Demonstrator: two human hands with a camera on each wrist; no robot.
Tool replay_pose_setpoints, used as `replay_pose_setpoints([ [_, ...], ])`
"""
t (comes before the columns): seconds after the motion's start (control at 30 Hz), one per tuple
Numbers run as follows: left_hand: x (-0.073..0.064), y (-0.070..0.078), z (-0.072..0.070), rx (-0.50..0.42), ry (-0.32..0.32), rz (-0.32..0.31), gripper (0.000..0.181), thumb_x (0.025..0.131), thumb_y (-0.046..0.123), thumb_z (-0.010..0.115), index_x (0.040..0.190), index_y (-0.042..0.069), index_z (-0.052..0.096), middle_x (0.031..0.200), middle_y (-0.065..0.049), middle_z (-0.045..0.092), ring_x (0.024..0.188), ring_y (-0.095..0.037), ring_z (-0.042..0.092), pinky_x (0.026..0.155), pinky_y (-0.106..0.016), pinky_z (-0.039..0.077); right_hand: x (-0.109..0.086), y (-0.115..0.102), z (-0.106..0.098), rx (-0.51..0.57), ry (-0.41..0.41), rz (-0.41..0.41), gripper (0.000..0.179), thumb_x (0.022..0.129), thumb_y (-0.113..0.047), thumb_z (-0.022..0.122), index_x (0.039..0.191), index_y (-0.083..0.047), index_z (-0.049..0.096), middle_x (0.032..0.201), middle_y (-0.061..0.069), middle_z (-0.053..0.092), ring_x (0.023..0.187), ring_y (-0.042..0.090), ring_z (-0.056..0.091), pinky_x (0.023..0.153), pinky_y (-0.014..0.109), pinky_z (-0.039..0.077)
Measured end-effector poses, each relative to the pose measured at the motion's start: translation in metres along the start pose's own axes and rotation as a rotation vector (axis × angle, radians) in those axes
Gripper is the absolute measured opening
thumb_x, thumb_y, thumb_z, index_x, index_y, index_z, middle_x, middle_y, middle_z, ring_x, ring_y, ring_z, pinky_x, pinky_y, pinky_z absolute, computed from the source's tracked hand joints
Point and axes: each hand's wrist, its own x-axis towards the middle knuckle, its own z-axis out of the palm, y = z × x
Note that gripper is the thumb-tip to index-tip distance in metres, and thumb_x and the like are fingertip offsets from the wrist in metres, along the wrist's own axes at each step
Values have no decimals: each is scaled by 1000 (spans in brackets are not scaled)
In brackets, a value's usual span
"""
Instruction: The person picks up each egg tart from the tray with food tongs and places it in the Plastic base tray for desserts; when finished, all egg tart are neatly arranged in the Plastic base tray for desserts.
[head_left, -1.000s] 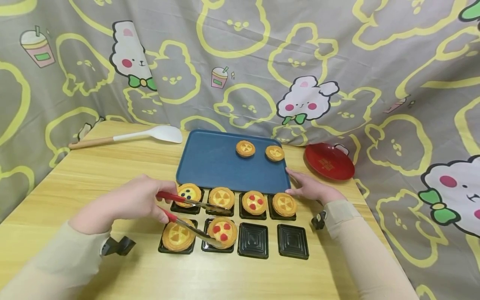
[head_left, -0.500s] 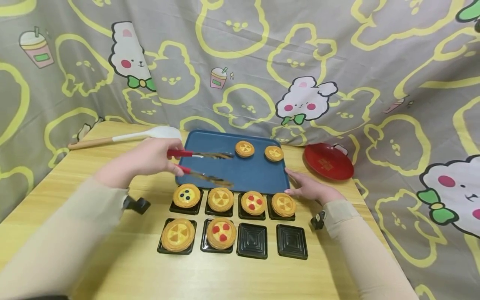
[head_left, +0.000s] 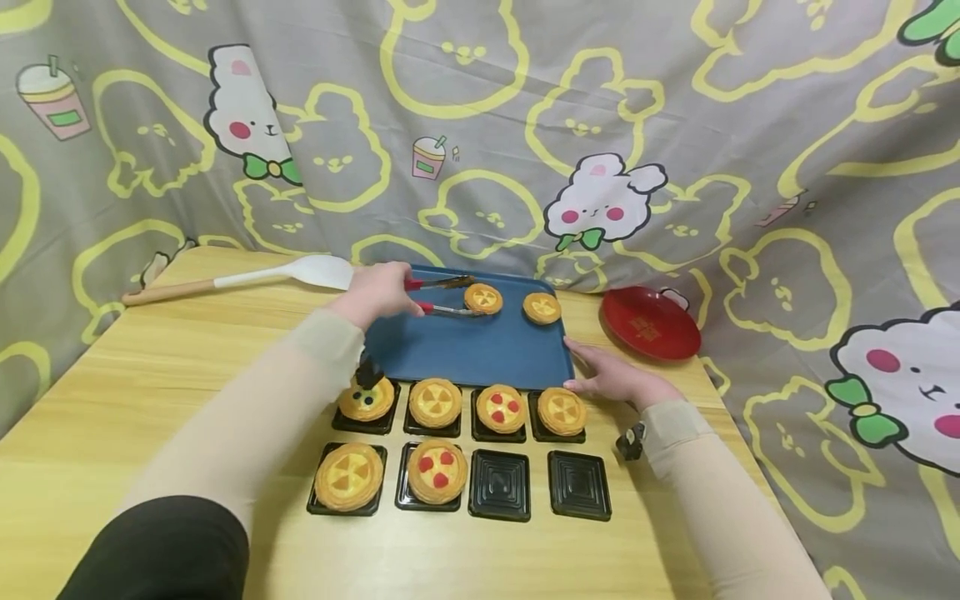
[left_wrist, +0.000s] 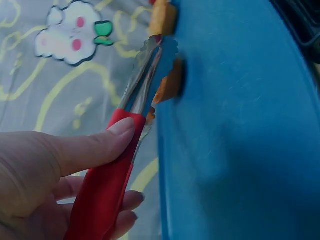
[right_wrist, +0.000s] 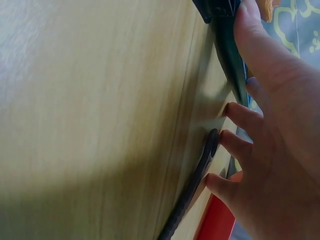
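My left hand (head_left: 381, 293) grips red-handled metal tongs (left_wrist: 107, 170), thumb on one handle in the left wrist view. In the head view the tongs' two arms stand either side of an egg tart (head_left: 483, 298) on the blue tray (head_left: 450, 350); whether they touch it I cannot tell. A second egg tart (head_left: 542, 308) sits to its right on the tray. At the tray's right edge rests my right hand (head_left: 615, 375), fingers spread, its thumb near the front corner. In front of the tray, several tarts (head_left: 435, 403) sit on small black square trays (head_left: 386, 425).
Two black square trays (head_left: 499, 485) at the front right hold nothing. A red plate (head_left: 651, 323) lies right of the blue tray, a white spatula (head_left: 318, 272) with wooden handle at the back left. A dark handle (right_wrist: 192, 185) lies below my right hand. Patterned cloth (head_left: 480, 117) hangs behind.
The left hand has carried the tongs from the front row of tarts up and over the blue tray to the left tart there. The right hand has stayed at the tray's edge.
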Motion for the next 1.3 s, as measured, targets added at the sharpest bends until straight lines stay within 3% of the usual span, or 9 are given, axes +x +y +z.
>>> replay_pose_setpoints([
  [0.17,6,13,12,22,5,-9,63,79,36,84,131,9,62,126,-10,63,116,-33,55,106,-58,23,1,-2,-1,-6,-7,23,97,89,-49,69,158,-6,16,160,20,19,144,42,19,113,55,16],
  [0.3,6,18,17,45,27,-5,58,83,36,81,132,10,64,127,-9,64,118,-33,54,107,-58,21,2,-1,-1,-17,-8,30,97,89,-46,70,158,-6,16,160,20,19,144,41,19,114,54,16],
  [0.5,-8,20,12,50,48,38,56,86,39,78,133,13,64,125,-7,65,117,-31,55,104,-55,24,2,-2,1,-3,-15,35,97,89,-45,70,158,-7,15,160,20,17,145,41,17,114,55,15],
  [0.67,-43,34,-5,57,51,147,55,86,41,77,134,17,65,121,-3,68,111,-29,59,98,-52,28,0,-2,0,32,-23,66,98,89,-45,71,159,-9,13,161,19,16,145,41,16,114,55,15],
  [0.93,-117,56,-24,80,12,365,54,82,43,80,130,21,68,109,7,72,90,-17,64,85,-43,30,1,-2,-2,5,-4,43,97,89,-43,72,159,-8,14,159,22,19,144,43,19,113,56,16],
  [1.1,-153,57,-21,76,-48,456,53,79,41,82,127,19,70,110,6,72,94,-14,66,85,-42,31,1,-2,-2,4,-8,34,96,90,-41,71,158,-6,14,159,22,18,144,43,19,113,55,16],
  [1.3,-179,56,-7,113,-99,503,52,74,40,86,120,19,73,105,8,73,91,-10,67,80,-40,31,1,-2,-1,-1,-4,24,95,90,-40,71,158,-5,15,159,23,19,144,43,19,113,56,16],
])
